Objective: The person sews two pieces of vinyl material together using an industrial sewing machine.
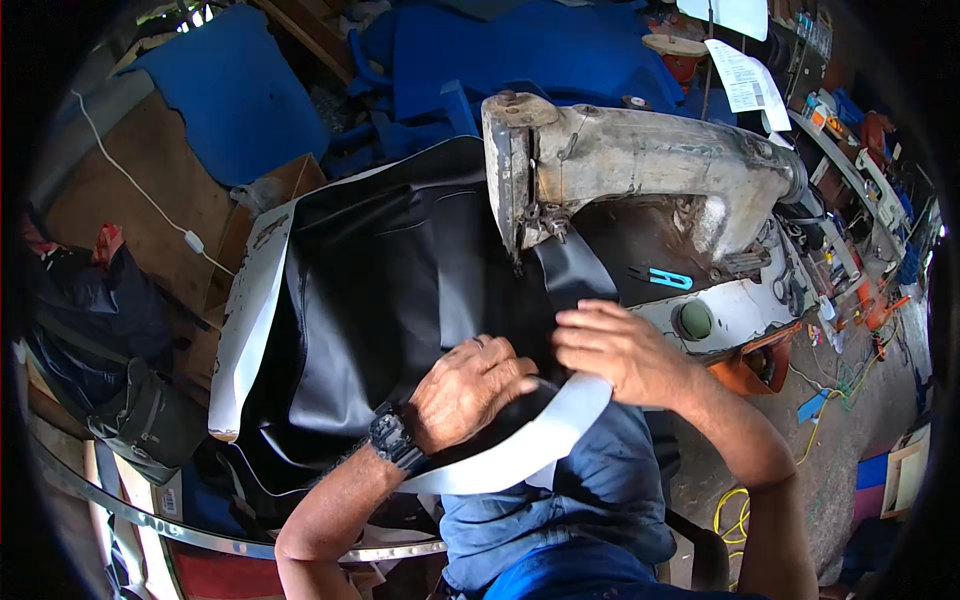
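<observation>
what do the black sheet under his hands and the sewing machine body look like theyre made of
The black sheet looks like vinyl or faux leather: smooth, with a soft sheen, bending in broad folds, its turned-up edge showing a pale backing. The sewing machine looks like cast metal under worn, chipped cream paint. Both hands, left hand and right hand, press on the sheet.

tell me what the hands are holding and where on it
Both hands grip the black vinyl sheet at its near edge, where it folds to show the white backing: left hand pressing on top, right hand pinching beside it, below the sewing machine.

The white sewing table [745,300] carries a sewing machine [640,160], black fabric [390,280] and blue scissors [668,278].
</observation>
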A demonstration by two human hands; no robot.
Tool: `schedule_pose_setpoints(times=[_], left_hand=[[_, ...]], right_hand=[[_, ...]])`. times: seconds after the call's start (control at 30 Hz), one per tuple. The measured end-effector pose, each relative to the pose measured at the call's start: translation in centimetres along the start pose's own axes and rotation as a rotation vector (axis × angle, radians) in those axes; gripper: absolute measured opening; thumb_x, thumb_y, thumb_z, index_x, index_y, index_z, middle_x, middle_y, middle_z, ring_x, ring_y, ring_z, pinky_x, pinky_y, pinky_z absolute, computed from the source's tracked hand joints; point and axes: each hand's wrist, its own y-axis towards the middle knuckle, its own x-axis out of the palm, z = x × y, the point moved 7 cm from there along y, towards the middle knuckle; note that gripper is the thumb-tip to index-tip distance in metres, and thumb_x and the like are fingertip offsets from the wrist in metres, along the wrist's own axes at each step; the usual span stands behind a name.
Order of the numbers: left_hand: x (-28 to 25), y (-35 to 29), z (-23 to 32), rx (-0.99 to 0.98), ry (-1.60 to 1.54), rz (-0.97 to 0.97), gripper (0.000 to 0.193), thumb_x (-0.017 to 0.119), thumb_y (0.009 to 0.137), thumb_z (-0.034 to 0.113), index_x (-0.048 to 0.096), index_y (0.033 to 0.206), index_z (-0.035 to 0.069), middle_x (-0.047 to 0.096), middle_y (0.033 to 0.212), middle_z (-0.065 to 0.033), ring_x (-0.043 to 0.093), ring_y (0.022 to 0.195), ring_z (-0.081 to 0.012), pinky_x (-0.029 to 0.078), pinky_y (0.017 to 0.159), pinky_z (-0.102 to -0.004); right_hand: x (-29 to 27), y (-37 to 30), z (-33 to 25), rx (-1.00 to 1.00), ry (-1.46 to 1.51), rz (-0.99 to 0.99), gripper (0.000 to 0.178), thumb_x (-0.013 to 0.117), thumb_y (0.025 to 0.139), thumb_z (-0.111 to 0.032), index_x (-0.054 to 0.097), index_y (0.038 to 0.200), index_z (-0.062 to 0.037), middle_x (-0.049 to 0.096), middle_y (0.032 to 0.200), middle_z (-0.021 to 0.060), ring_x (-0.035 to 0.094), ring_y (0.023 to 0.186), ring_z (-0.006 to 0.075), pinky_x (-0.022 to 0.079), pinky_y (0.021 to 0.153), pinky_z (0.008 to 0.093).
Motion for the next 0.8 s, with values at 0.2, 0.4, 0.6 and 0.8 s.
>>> schedule_pose_setpoints(times=[0.2, 0.4, 0.6, 0.8], left_hand=[[0.9, -0.5, -0.5, -0.12, -0.087, -0.264, 0.043, 0.077, 0.097, 0.031, 0.074, 0.129, 0.004, 0.068, 0.118, -0.0128, 0.067, 0.104, -0.0312, 0.057, 0.093, -0.0449], [1.9, -1.8, -0.7, 0.05, -0.079, -0.294, 0.041, 0.071, 0.1, 0.023, 0.071, 0.134, -0.001, 0.061, 0.154, -0.0175, 0.054, 0.148, -0.0324, 0.043, 0.126, -0.0438], [1.5, -1.0, -1.1, 0.012, -0.183, -0.264, 0.043, 0.076, 0.098, 0.025, 0.072, 0.132, -0.002, 0.069, 0.143, -0.0192, 0.062, 0.14, -0.0326, 0.048, 0.122, -0.0466], [1.1, -0.1, -1.4, 0.019, -0.143, -0.209, 0.038, 0.074, 0.101, 0.027, 0.074, 0.125, -0.003, 0.074, 0.135, -0.0164, 0.066, 0.135, -0.0307, 0.05, 0.12, -0.043]], right_hand=[[0.7, -1.3, -0.7, 0.035, -0.004, -0.053, 0.028, 0.07, 0.094, -0.018, 0.073, 0.118, -0.0042, 0.069, 0.138, 0.0115, 0.062, 0.135, 0.0305, 0.046, 0.117, 0.0476], [0.5, -1.3, -0.5, 0.018, 0.0, -0.127, 0.03, 0.068, 0.094, -0.015, 0.073, 0.121, -0.004, 0.068, 0.14, 0.0109, 0.06, 0.137, 0.0288, 0.045, 0.117, 0.046], [0.8, -1.4, 0.1, 0.029, 0.024, -0.152, 0.034, 0.071, 0.09, -0.014, 0.073, 0.123, -0.0046, 0.067, 0.143, 0.0104, 0.058, 0.139, 0.0283, 0.044, 0.118, 0.0466], [0.9, -1.1, 1.0, 0.041, 0.009, -0.146, 0.035, 0.073, 0.089, -0.015, 0.074, 0.123, -0.0054, 0.067, 0.143, 0.0093, 0.057, 0.139, 0.0276, 0.044, 0.118, 0.0468]])
